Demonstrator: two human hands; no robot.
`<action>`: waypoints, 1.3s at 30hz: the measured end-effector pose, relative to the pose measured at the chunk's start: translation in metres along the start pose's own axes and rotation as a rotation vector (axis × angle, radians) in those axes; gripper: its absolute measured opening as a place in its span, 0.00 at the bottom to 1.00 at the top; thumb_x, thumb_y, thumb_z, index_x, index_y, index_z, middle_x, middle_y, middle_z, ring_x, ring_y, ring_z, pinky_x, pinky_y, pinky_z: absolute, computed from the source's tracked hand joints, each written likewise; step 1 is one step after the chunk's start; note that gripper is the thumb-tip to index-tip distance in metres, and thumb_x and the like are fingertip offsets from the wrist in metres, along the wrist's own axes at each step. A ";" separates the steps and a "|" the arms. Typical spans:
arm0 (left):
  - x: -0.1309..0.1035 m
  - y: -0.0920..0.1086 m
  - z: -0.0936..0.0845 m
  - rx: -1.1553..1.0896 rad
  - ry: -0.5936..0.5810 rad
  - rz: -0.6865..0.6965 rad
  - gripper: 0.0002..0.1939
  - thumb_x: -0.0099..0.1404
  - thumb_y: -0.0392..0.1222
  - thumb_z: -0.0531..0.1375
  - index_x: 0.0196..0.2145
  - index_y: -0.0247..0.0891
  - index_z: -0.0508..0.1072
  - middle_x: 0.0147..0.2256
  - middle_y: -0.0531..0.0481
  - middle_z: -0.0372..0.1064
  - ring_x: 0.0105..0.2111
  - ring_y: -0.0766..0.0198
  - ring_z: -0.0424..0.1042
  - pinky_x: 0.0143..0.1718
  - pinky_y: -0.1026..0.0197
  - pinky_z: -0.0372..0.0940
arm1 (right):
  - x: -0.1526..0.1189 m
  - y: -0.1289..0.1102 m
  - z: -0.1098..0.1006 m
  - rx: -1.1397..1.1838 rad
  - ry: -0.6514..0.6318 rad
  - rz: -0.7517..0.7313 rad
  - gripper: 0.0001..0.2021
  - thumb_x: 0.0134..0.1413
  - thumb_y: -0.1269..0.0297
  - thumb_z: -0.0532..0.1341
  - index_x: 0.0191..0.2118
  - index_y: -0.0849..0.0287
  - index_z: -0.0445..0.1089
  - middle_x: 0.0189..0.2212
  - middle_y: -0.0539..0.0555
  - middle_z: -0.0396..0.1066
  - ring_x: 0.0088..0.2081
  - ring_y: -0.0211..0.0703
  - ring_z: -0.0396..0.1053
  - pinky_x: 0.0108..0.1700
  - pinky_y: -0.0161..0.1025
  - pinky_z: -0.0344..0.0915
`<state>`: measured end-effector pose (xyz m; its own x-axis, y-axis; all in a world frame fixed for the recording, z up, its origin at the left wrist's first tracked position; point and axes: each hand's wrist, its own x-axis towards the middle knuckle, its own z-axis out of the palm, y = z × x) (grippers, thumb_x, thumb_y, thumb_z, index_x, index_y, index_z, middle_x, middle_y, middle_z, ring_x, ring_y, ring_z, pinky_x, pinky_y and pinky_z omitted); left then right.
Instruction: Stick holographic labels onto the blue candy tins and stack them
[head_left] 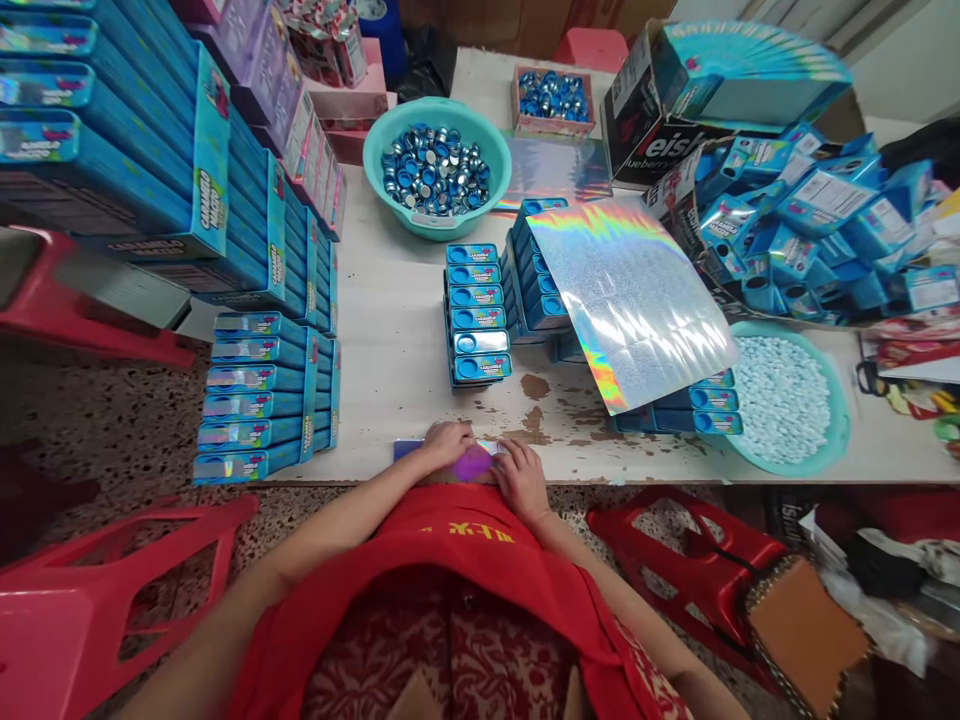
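Note:
At the table's front edge, my left hand [450,442] is closed, its fingers curled down on a flat blue piece [407,448] with a shiny strip showing toward the right. My right hand [523,480] has bent fingers pressed on the right end of the same piece. A purple rounded patch [472,463] shows between the hands; I cannot tell what it is. Much of the piece is hidden under the fingers. Just beyond, a row of blue boxes [480,318] with round recesses stands on the table.
Tall stacks of blue boxes [255,400] line the left. A teal basin [375,190] of small metal caps stands behind. To the right, a holographic sheet [637,300] lies over boxes, beside a basin [840,440] of white pellets and a carton [637,110]. Red stools [690,560] flank me.

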<state>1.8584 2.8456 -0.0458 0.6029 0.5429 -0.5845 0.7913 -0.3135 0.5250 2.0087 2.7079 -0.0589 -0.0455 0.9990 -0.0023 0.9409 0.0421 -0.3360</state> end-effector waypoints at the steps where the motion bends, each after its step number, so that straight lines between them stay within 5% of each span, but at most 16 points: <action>1: 0.001 0.000 0.001 0.007 0.001 -0.004 0.13 0.62 0.42 0.52 0.35 0.42 0.76 0.37 0.49 0.75 0.38 0.58 0.71 0.35 0.61 0.58 | 0.003 0.000 -0.004 -0.013 -0.018 0.012 0.10 0.60 0.61 0.53 0.39 0.57 0.70 0.43 0.59 0.70 0.48 0.51 0.61 0.48 0.46 0.56; 4: 0.002 0.001 0.004 0.026 0.006 -0.022 0.13 0.63 0.43 0.51 0.36 0.42 0.76 0.37 0.47 0.75 0.38 0.57 0.71 0.36 0.60 0.58 | 0.010 -0.001 -0.020 -0.040 -0.113 0.031 0.09 0.60 0.63 0.54 0.34 0.57 0.70 0.31 0.57 0.71 0.37 0.48 0.62 0.40 0.43 0.56; 10: -0.008 0.005 -0.001 0.008 0.065 0.023 0.14 0.64 0.45 0.52 0.37 0.41 0.76 0.40 0.44 0.73 0.43 0.54 0.69 0.45 0.55 0.58 | 0.018 -0.004 -0.078 0.223 -0.200 0.160 0.08 0.59 0.62 0.55 0.31 0.56 0.67 0.29 0.54 0.70 0.34 0.44 0.64 0.35 0.38 0.56; 13: -0.023 0.015 -0.015 -0.267 0.173 0.213 0.16 0.65 0.44 0.51 0.45 0.40 0.73 0.49 0.44 0.67 0.51 0.55 0.64 0.51 0.55 0.56 | 0.027 -0.011 -0.110 0.463 -0.218 0.297 0.10 0.56 0.58 0.57 0.28 0.57 0.65 0.27 0.52 0.69 0.31 0.42 0.64 0.33 0.37 0.57; 17: -0.048 0.034 -0.037 -0.682 0.031 0.425 0.20 0.59 0.47 0.57 0.48 0.39 0.70 0.47 0.48 0.69 0.45 0.60 0.67 0.45 0.62 0.61 | 0.043 -0.023 -0.136 0.703 -0.206 0.333 0.13 0.53 0.53 0.58 0.26 0.57 0.64 0.24 0.50 0.67 0.28 0.39 0.63 0.32 0.35 0.58; 21: -0.069 0.043 -0.058 -0.776 0.040 0.250 0.13 0.59 0.46 0.54 0.27 0.35 0.72 0.24 0.53 0.67 0.28 0.65 0.65 0.32 0.64 0.60 | 0.060 -0.040 -0.139 0.817 -0.118 0.389 0.14 0.50 0.52 0.60 0.26 0.58 0.64 0.22 0.49 0.65 0.26 0.37 0.62 0.29 0.35 0.58; 26: -0.084 0.037 -0.100 -0.654 0.244 0.195 0.10 0.62 0.44 0.51 0.35 0.38 0.68 0.21 0.57 0.62 0.24 0.67 0.62 0.28 0.65 0.56 | 0.093 -0.063 -0.136 0.774 0.106 0.382 0.11 0.50 0.56 0.60 0.27 0.58 0.66 0.26 0.50 0.65 0.28 0.38 0.61 0.32 0.36 0.59; 31: -0.072 0.033 -0.137 -0.588 0.362 0.245 0.06 0.62 0.40 0.49 0.37 0.39 0.60 0.22 0.59 0.61 0.24 0.67 0.63 0.29 0.64 0.57 | 0.130 -0.063 -0.138 0.597 0.286 0.316 0.09 0.49 0.58 0.61 0.27 0.58 0.68 0.32 0.52 0.61 0.35 0.42 0.61 0.39 0.40 0.60; 39: -0.043 0.023 -0.139 -0.701 0.384 0.239 0.04 0.59 0.37 0.50 0.34 0.40 0.56 0.21 0.59 0.60 0.23 0.67 0.62 0.28 0.64 0.59 | 0.157 -0.055 -0.122 0.467 0.315 0.357 0.05 0.46 0.65 0.61 0.25 0.59 0.67 0.34 0.54 0.57 0.40 0.46 0.60 0.46 0.45 0.58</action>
<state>1.8369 2.9233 0.0776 0.5698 0.7907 -0.2236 0.3227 0.0349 0.9458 1.9909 2.8641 0.0745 0.4083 0.9107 0.0623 0.6331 -0.2334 -0.7381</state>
